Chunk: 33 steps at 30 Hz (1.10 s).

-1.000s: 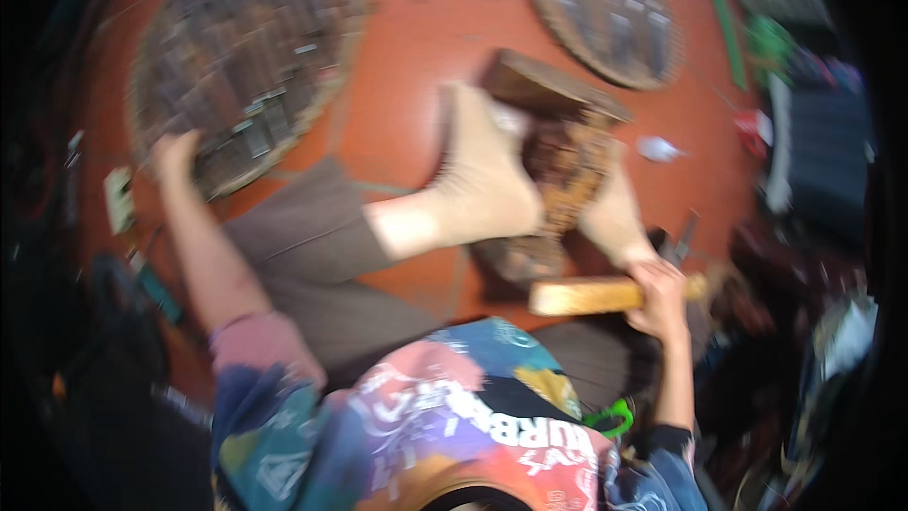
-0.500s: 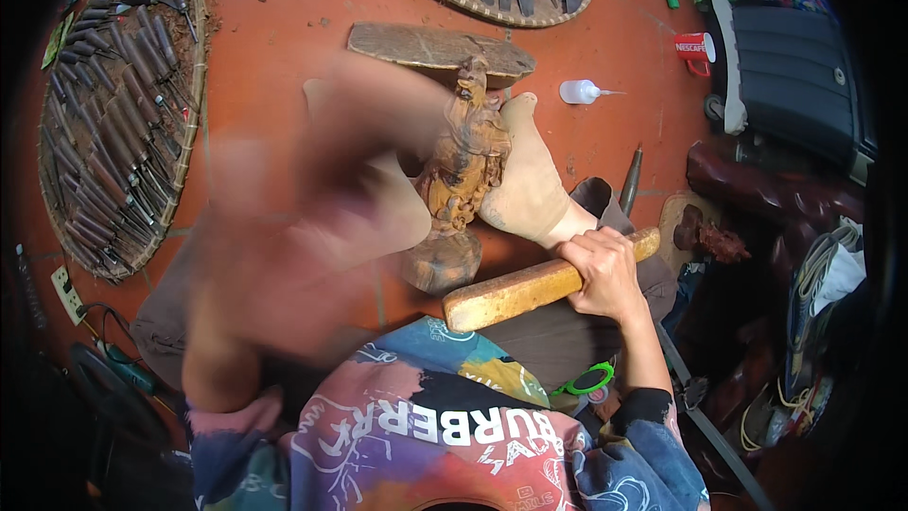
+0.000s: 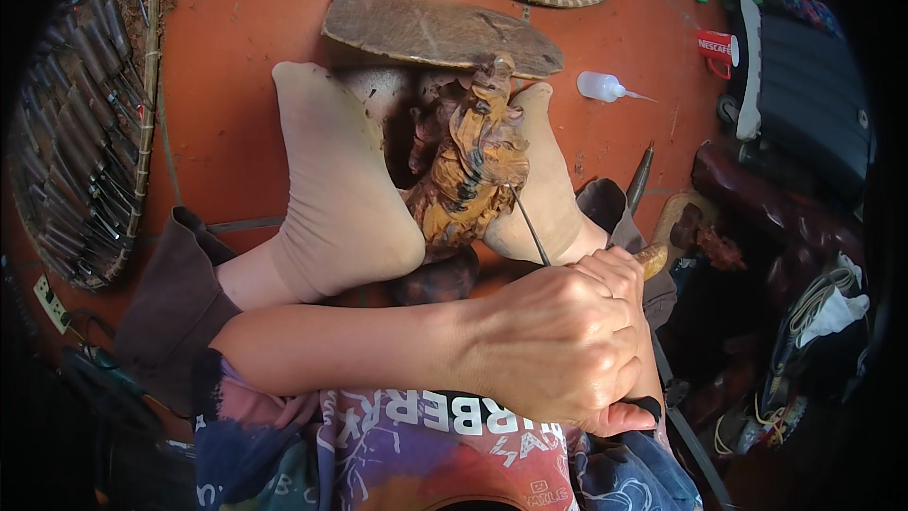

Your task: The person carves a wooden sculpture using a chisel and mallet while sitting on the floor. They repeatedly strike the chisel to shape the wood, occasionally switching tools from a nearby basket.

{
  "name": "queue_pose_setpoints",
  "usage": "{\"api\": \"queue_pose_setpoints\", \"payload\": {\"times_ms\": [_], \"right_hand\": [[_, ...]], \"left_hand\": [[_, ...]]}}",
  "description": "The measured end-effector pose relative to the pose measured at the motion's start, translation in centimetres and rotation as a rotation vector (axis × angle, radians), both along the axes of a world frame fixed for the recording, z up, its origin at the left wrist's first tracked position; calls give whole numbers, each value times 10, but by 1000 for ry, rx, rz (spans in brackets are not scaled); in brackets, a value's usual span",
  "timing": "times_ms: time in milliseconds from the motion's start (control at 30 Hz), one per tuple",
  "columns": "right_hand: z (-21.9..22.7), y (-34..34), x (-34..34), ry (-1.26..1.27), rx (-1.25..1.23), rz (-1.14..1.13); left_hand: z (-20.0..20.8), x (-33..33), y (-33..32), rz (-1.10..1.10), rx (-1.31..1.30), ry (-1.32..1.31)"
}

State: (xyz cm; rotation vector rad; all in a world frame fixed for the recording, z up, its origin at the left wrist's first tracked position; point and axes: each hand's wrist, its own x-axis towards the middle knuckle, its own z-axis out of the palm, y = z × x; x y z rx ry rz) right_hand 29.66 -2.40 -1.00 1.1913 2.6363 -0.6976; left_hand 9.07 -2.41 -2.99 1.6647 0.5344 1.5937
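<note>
Our left hand [image 3: 560,345], closed apparently around a slim chisel [image 3: 531,230], is nearer the carved wooden figure [image 3: 480,156], ahead and leftward between our feet [image 3: 340,180], its long axis running away from us, far end leaning right. Our right hand [image 3: 615,273], partly hidden, grips a wooden mallet [image 3: 654,260].

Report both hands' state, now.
Left hand: closed, holding a thin metal tool.
Right hand: partly hidden, closed around a wooden bar.

White lettering on the red mug [image 3: 717,44], large white capitals and scrawls across the multicoloured shirt [image 3: 416,459]
</note>
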Motion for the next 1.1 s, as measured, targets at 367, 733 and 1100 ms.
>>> {"api": "queue_pose_setpoints", "payload": {"times_ms": [367, 733, 1100], "right_hand": [[-5, -8, 3, -32, 4, -8], [-6, -7, 6, 0, 17, 36], [-9, -14, 14, -1, 49, 10]], "left_hand": [[1, -7, 4, -154, -4, 25], [-19, -78, 88, -133, -338, -776], [-59, -97, 87, -410, -687, -1311]]}}
